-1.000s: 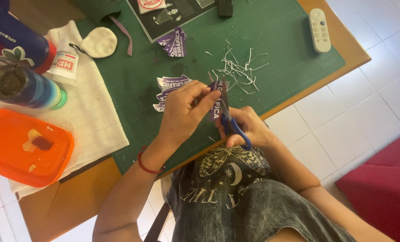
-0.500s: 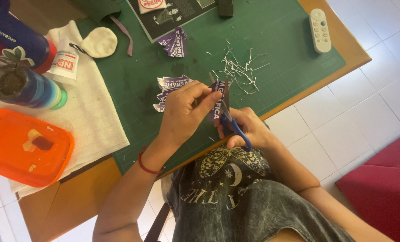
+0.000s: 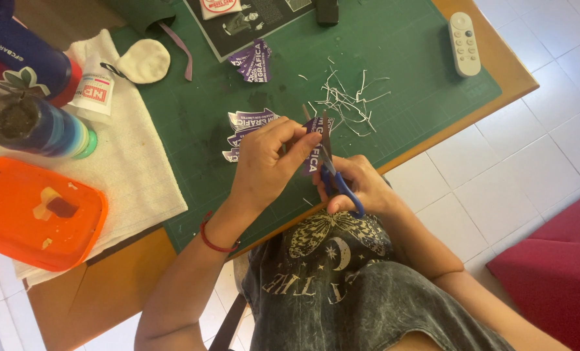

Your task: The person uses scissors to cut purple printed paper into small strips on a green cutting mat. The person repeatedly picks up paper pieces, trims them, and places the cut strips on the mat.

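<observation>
The left hand (image 3: 267,162) pinches a purple printed cutout (image 3: 316,153), grip clamped on its edge, just above the green mat (image 3: 407,58). The right hand (image 3: 358,185) is closed on blue-handled scissors (image 3: 335,179) directly below. Best to turn the cutout, not the blades, taking short snips close to the pinch.

Wooden bench (image 3: 108,292), tan top, corner at upper right. Green cutting mat (image 3: 407,71) covers most of it, grid lines faintly visible. White cloth (image 3: 140,182) spread over the bench's left side, partly on the mat. Floor (image 3: 498,175) is pale square tiles with thin grout lines, seen right of the bench and at lower left. Red upholstered furniture (image 3: 556,273) at the lower right edge, cropped. Light soft, even, daylight-like; shadows weak.
</observation>
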